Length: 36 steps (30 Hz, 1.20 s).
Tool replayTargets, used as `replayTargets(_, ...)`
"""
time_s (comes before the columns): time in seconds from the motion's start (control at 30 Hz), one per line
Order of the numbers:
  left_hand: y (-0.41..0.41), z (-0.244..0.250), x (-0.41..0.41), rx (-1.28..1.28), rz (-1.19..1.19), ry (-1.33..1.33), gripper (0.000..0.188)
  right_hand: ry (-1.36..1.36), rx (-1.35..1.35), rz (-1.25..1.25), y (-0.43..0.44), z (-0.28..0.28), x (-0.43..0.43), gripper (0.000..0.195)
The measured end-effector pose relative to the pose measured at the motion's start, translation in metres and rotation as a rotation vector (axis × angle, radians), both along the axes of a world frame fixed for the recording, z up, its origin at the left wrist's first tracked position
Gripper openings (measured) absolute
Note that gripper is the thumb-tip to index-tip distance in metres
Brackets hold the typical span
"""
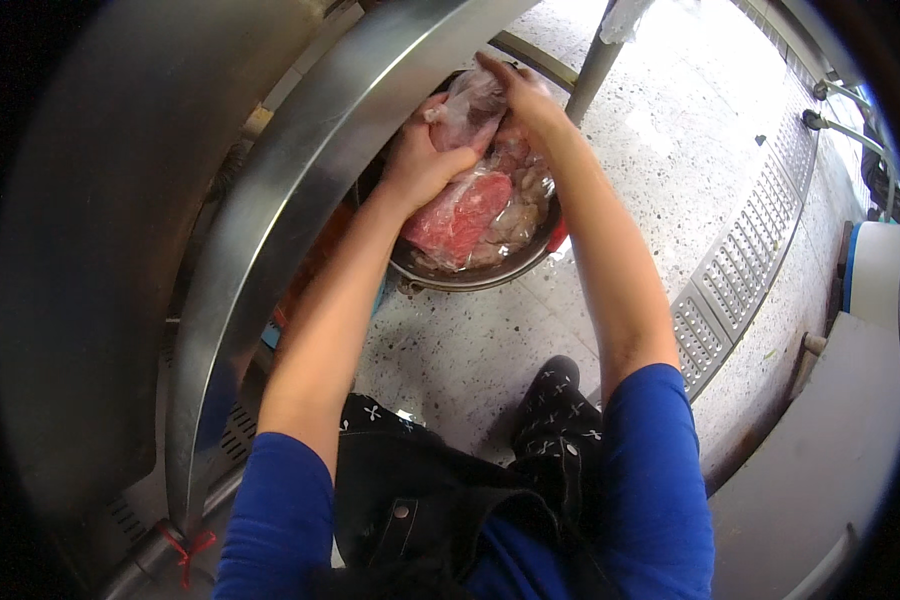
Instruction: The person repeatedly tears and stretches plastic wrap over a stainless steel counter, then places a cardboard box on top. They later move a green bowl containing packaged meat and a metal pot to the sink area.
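Both of my hands reach into a round metal basin (487,283) on the floor, filled with raw meat. My left hand (420,169) grips the near side of a clear plastic bag (465,109) that seems to have meat inside. On the bag's far right side, my right hand (521,94) has its fingers around the plastic. A red piece of meat in clear film (461,214) lies just below my left hand. Paler wet meat (525,206) fills the basin's right side. The far part of the basin is hidden by my hands and the bag.
A curved-looking stainless steel counter edge (292,180) runs close along my left. A metal table leg (596,75) stands beyond the basin. Perforated drain covers (750,262) cross the speckled floor (435,337) at right. A red tie (186,551) hangs from a pipe at lower left.
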<state>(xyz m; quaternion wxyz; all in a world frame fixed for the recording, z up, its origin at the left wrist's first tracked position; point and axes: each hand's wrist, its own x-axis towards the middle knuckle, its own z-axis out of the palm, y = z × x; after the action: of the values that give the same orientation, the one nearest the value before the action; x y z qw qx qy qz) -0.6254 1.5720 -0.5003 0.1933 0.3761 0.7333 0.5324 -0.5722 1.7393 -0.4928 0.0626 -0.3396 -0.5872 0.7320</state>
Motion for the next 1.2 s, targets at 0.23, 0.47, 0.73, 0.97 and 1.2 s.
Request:
replayTargets(0.23,-0.018,0.005,-0.026,-0.221,-0.125,0.887,0.067,0.242,-0.064,-0.126,0.006,-0.016,0.008,0.052)
replayTargets(0.47,-0.068,-0.001,-0.014,-0.303,0.06,0.712,0.049,0.109,0.817,0.533,0.012,-0.037,0.034,0.083)
replayTargets(0.73,-0.224,-0.063,-0.005,-0.868,0.533,0.278,0.079,-0.062,0.999,0.731,0.001,-0.032,-0.015,0.09)
replayTargets(0.97,-0.223,-0.12,0.028,-1.284,0.226,0.403,0.104,-0.001,1.275,0.59,-0.031,-0.011,-0.003,0.068)
replayTargets(1.2,-0.203,-0.117,0.009,-1.283,0.186,0.607,0.075,0.167,0.625,0.122,-0.024,0.024,0.016,0.044)
